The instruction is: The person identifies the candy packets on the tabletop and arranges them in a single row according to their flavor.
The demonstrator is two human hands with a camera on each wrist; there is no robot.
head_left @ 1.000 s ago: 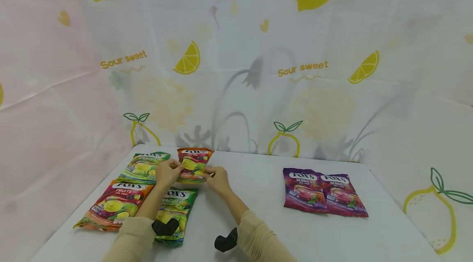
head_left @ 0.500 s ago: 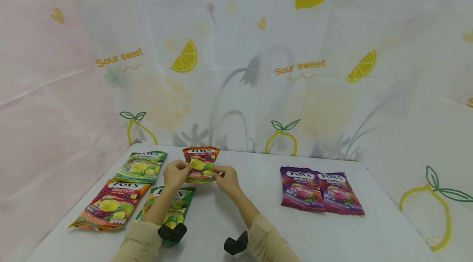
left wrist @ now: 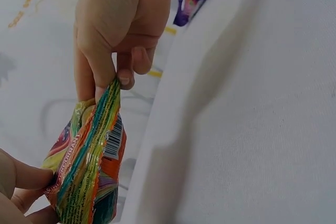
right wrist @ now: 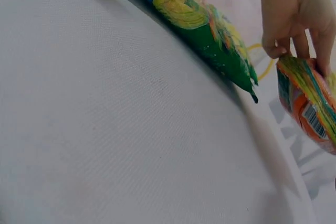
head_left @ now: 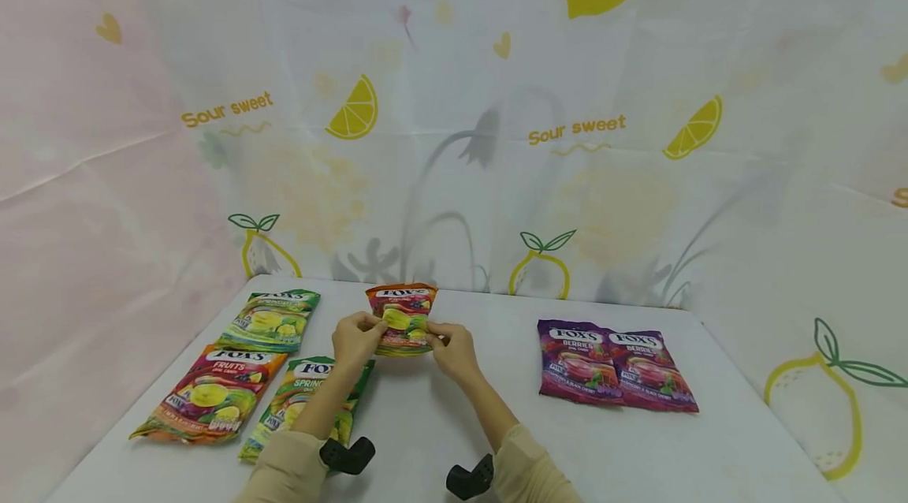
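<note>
Both hands pinch an orange-and-red FOX'S candy bag [head_left: 403,317], held up off the table near its back edge. My left hand [head_left: 357,339] grips its left side, and my right hand [head_left: 456,353] grips its right side. In the left wrist view the right hand [left wrist: 118,19] pinches one end of the bag [left wrist: 86,166], while fingertips of the left hand [left wrist: 18,182] hold the other. The right wrist view has the left hand [right wrist: 299,17] on the bag [right wrist: 310,106]; the right hand is out of sight there.
Left of the hands lie a green FOX'S bag [head_left: 273,320], an orange FRUITS bag [head_left: 211,394] and another green bag [head_left: 291,400], partly hidden by the left forearm. Two purple BERRIES bags [head_left: 578,365] overlap at the right. A printed cloth [head_left: 454,172] hangs behind the white table [head_left: 603,456].
Both hands have carried the orange-and-red bag to the right, away from the back green bag. More of the front green bag shows now. The other bags lie as before.
</note>
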